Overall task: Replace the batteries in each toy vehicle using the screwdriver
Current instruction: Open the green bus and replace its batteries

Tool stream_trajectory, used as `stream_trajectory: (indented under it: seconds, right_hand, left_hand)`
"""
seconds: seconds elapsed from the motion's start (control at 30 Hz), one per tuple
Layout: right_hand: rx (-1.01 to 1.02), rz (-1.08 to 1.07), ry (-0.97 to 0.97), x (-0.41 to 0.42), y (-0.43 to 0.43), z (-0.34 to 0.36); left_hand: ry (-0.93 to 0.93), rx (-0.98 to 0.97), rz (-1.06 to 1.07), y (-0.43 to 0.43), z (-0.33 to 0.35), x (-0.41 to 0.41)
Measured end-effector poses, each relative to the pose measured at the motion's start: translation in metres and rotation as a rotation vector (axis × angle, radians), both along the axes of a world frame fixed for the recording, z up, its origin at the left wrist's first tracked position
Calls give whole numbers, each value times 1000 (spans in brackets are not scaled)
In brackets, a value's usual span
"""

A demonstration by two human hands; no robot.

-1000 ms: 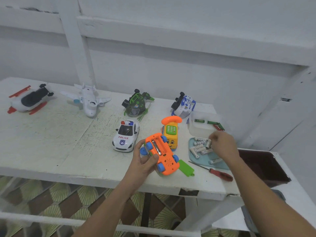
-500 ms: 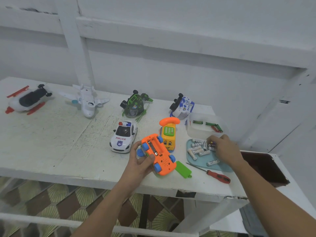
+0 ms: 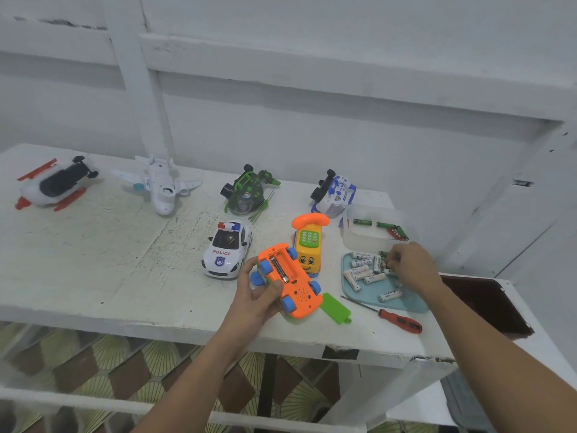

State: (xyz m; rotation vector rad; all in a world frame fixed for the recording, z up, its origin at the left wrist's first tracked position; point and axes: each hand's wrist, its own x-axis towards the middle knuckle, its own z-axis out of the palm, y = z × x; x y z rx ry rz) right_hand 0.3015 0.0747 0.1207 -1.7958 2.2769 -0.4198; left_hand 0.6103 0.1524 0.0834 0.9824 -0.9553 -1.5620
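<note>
Currently the orange toy car (image 3: pixel 288 281) sits belly-up near the table's (image 3: pixel 93 260) front edge, gripped by the left hand (image 3: pixel 256 296). Its open bay shows one cell seated and apparently one slot free. The green cover (image 3: pixel 337 308) lies just beside it. The right hand (image 3: pixel 410 267) is curled over the white batteries (image 3: pixel 363 271) on the blue tray (image 3: pixel 406 303); whether it has pinched one cannot be told. Recommended: take one cell, match polarity, seat the spring end first, then refit the cover with the screwdriver (image 3: pixel 398 319).

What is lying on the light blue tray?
Loose white batteries lie on the light blue tray. The right hand reaches among them and covers its far right part; what lies beneath cannot be seen.
</note>
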Motion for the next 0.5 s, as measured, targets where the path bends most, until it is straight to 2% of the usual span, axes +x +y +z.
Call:
stream_trajectory:
  seconds: [0.2,0.3,0.37,0.43,0.5]
  right_hand:
    - [-8,30,112,-1,1,7]
    - [-27,18,1,0,6,20]
    - [-153,-67,-275,3,10,31]
    - [-261,-196,-792,11,13,43]
    - [-245,-266,-1321,26,17,53]
  left_hand:
    - [12,10,-2,-1,0,0]
    - [12,10,-9,-1,-1,0]
    - [14,13,-11,-2,-1,0]
    - [19,18,-13,-2,-1,1]
    - [23,19,-14,-2,-2,1]
